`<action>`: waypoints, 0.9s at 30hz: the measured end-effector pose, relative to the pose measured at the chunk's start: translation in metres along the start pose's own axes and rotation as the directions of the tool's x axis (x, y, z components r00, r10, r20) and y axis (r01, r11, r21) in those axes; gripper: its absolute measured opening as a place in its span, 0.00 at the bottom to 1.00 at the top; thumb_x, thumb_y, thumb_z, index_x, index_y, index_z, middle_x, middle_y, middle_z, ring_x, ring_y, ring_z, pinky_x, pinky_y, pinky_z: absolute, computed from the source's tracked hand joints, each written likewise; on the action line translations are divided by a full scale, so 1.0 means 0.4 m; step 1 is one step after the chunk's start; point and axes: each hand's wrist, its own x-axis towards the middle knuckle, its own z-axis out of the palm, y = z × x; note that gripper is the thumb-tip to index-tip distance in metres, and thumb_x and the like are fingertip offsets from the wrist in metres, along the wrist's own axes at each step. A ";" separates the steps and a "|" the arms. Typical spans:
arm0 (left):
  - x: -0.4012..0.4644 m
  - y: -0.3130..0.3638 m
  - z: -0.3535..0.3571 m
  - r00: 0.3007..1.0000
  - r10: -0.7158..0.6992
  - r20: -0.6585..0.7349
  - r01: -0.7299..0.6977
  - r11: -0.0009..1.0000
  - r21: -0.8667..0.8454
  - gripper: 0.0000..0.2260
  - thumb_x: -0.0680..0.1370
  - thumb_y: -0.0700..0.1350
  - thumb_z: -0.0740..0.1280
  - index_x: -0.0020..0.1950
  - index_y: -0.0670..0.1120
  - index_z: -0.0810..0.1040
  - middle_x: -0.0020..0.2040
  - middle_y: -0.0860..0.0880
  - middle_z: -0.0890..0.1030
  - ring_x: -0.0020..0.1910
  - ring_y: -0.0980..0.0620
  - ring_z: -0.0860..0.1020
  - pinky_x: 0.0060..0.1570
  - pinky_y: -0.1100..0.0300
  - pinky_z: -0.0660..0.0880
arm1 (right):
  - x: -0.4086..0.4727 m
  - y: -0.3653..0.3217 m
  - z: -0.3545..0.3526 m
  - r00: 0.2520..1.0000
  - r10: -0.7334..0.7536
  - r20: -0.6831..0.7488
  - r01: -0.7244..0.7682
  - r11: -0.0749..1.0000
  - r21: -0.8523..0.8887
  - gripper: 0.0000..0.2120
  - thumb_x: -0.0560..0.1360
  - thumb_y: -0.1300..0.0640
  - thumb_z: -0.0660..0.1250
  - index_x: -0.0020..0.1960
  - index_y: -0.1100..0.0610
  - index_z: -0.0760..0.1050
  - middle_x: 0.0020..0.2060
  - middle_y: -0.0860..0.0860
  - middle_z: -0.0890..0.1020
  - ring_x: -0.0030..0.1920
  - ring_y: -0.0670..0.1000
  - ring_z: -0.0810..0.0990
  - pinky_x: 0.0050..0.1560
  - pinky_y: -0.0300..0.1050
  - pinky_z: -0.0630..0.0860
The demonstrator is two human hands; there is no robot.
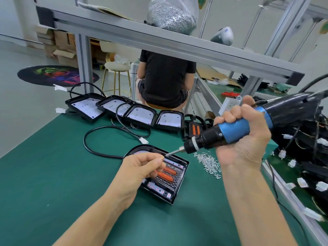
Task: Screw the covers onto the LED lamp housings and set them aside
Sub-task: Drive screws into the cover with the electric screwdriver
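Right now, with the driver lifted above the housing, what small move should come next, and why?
Probably seat the screw on the bit: the left hand pinches a small screw just at the tip of the electric screwdriver, which the right hand grips tilted above the open lamp housing.

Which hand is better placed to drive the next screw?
Right hand: it grips the blue-and-black electric screwdriver, its tip over the open black lamp housing. Left hand only pinches a small silver screw.

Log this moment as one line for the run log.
left hand: pinches screw at bit | right hand: grips screwdriver | housing: open on mat
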 end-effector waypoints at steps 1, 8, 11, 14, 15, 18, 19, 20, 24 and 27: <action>-0.001 0.001 0.000 1.000 0.002 -0.002 -0.002 1.000 -0.003 0.04 0.73 0.37 0.69 0.42 0.41 0.84 0.36 0.44 0.83 0.35 0.55 0.79 0.35 0.67 0.75 | -0.003 0.007 0.005 1.000 -0.004 0.005 0.004 1.000 -0.007 0.09 0.68 0.63 0.62 0.46 0.54 0.72 0.28 0.46 0.71 0.27 0.44 0.70 0.34 0.37 0.72; -0.012 0.009 -0.008 1.000 0.022 0.009 -0.022 0.999 -0.026 0.04 0.70 0.40 0.70 0.38 0.46 0.85 0.36 0.45 0.83 0.36 0.54 0.79 0.38 0.65 0.76 | -0.017 0.032 0.020 1.000 0.002 0.000 -0.002 0.998 -0.060 0.10 0.67 0.64 0.62 0.46 0.54 0.72 0.28 0.46 0.70 0.27 0.44 0.70 0.34 0.38 0.72; -0.013 0.009 -0.012 1.000 0.023 0.021 -0.023 1.000 -0.013 0.07 0.72 0.39 0.69 0.38 0.48 0.85 0.36 0.46 0.83 0.37 0.54 0.79 0.40 0.63 0.75 | -0.019 0.035 0.022 1.000 -0.004 0.001 0.004 0.997 -0.075 0.10 0.67 0.64 0.63 0.46 0.54 0.72 0.28 0.46 0.70 0.28 0.44 0.70 0.34 0.38 0.72; -0.016 0.010 -0.011 0.999 0.022 0.031 -0.021 1.000 -0.015 0.05 0.70 0.42 0.70 0.38 0.48 0.85 0.36 0.47 0.83 0.37 0.54 0.79 0.41 0.62 0.75 | -0.021 0.037 0.024 1.000 -0.005 0.011 0.006 0.997 -0.081 0.10 0.67 0.64 0.63 0.46 0.54 0.72 0.28 0.47 0.70 0.28 0.45 0.69 0.34 0.38 0.72; -0.017 0.009 -0.010 0.999 0.024 0.032 -0.023 1.000 -0.017 0.05 0.70 0.42 0.70 0.38 0.47 0.85 0.36 0.47 0.83 0.37 0.54 0.79 0.41 0.61 0.75 | -0.021 0.037 0.023 1.000 -0.005 0.015 0.006 0.996 -0.085 0.10 0.67 0.64 0.63 0.46 0.54 0.72 0.28 0.47 0.70 0.28 0.45 0.70 0.34 0.38 0.72; -0.014 0.003 -0.010 0.999 0.023 0.022 -0.023 0.999 -0.032 0.05 0.72 0.39 0.69 0.38 0.44 0.84 0.36 0.46 0.83 0.35 0.55 0.78 0.42 0.60 0.74 | -0.023 0.038 0.020 1.000 -0.005 0.024 0.007 0.995 -0.097 0.10 0.68 0.64 0.62 0.47 0.54 0.72 0.28 0.47 0.70 0.28 0.45 0.70 0.33 0.38 0.72; -0.014 0.002 -0.009 1.000 0.020 0.022 -0.019 0.999 -0.038 0.05 0.72 0.40 0.69 0.38 0.44 0.84 0.36 0.46 0.82 0.35 0.55 0.78 0.42 0.60 0.74 | -0.024 0.039 0.018 1.000 -0.004 0.024 0.006 0.995 -0.097 0.10 0.67 0.64 0.62 0.47 0.54 0.72 0.28 0.47 0.70 0.28 0.45 0.70 0.33 0.38 0.72; -0.014 0.001 -0.007 1.000 0.015 0.025 -0.014 0.999 -0.048 0.05 0.70 0.42 0.69 0.37 0.43 0.84 0.36 0.46 0.82 0.34 0.55 0.78 0.41 0.61 0.74 | -0.025 0.040 0.016 1.000 -0.004 0.021 0.006 0.995 -0.095 0.10 0.67 0.64 0.62 0.47 0.54 0.72 0.28 0.47 0.70 0.28 0.45 0.70 0.33 0.38 0.72; -0.015 -0.004 0.000 1.000 0.022 0.021 -0.020 0.996 -0.085 0.06 0.67 0.45 0.69 0.36 0.44 0.83 0.34 0.46 0.82 0.32 0.54 0.79 0.38 0.64 0.75 | -0.026 0.044 0.008 1.000 -0.017 0.010 0.018 0.996 -0.089 0.10 0.67 0.64 0.62 0.47 0.54 0.71 0.28 0.47 0.70 0.27 0.45 0.70 0.33 0.39 0.72; -0.008 -0.010 0.002 0.997 0.073 -0.034 -0.075 0.996 -0.058 0.04 0.69 0.42 0.69 0.37 0.45 0.84 0.34 0.46 0.82 0.34 0.55 0.79 0.39 0.66 0.77 | -0.028 0.053 0.003 0.999 -0.039 -0.006 0.038 0.996 -0.083 0.10 0.67 0.64 0.62 0.47 0.54 0.71 0.28 0.46 0.71 0.28 0.45 0.70 0.34 0.38 0.72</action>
